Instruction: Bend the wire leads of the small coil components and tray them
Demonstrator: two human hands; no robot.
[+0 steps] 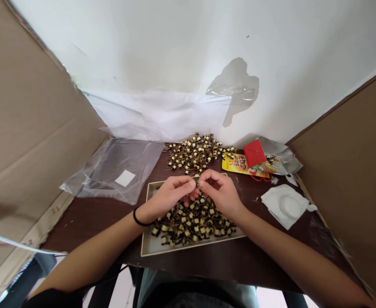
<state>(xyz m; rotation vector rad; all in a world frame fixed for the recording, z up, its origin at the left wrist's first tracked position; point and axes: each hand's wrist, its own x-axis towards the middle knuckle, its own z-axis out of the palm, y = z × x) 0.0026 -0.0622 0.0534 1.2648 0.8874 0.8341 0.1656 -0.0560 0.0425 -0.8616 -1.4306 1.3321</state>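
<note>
My left hand (178,190) and my right hand (220,192) meet above a shallow cardboard tray (147,246). Both are closed in a pinch, fingertips nearly touching, around one small dark part with thin wires, which looks like a small transformer (197,184); the fingers hide most of it. Many small transformers (188,220), with yellow tape, black ends and copper-coloured leads, fill the tray below my hands. Just beyond the tray, a loose heap of the same transformers (196,152) lies on the dark table.
A clear plastic bag (107,171) with a white label lies left of the tray. To the right are a yellow snack packet (234,164), a red packet (255,153), red-handled scissors (261,178) and white tissue (284,205). Cardboard panels (351,171) flank the table; a white wall rises behind.
</note>
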